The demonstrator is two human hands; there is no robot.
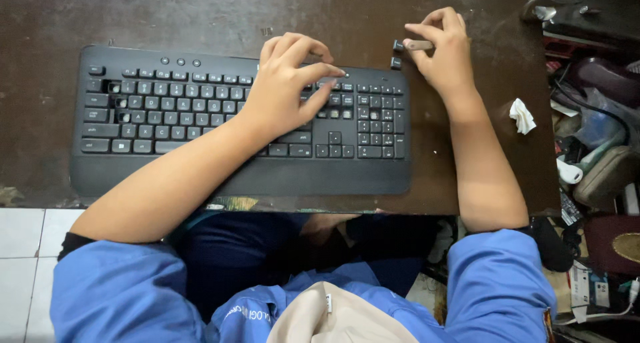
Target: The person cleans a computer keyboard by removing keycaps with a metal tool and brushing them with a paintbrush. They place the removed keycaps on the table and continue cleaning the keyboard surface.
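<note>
Desk: a dark, scuffed wooden table (200, 16) fills the view under both hands, pale floor tiles beyond its near edge.
Keyboard: a black full-size keyboard (240, 176) lies flat beneath the left hand, a few keys missing from its left columns. It looks rigid and light, best gripped by its long edges.
Clutter: boxes, cables and bags crowd the space outward of the right hand; a crumpled white tissue (523, 116) lies just beside that forearm.
Left hand: the left hand (283, 90) rests over the upper key rows, fingers curled together, fingertips pressing at the top row. Whether they pinch a key cannot be told.
Right hand: the right hand (445, 53) sits off the keyboard's right end, thumb and forefinger closed on a small tan tool (419, 45).
Keycaps: two loose black keycaps (397, 54) lie just inward of the right fingertips, tiny, hard and likely easy to flick away; take them by their sides.
</note>
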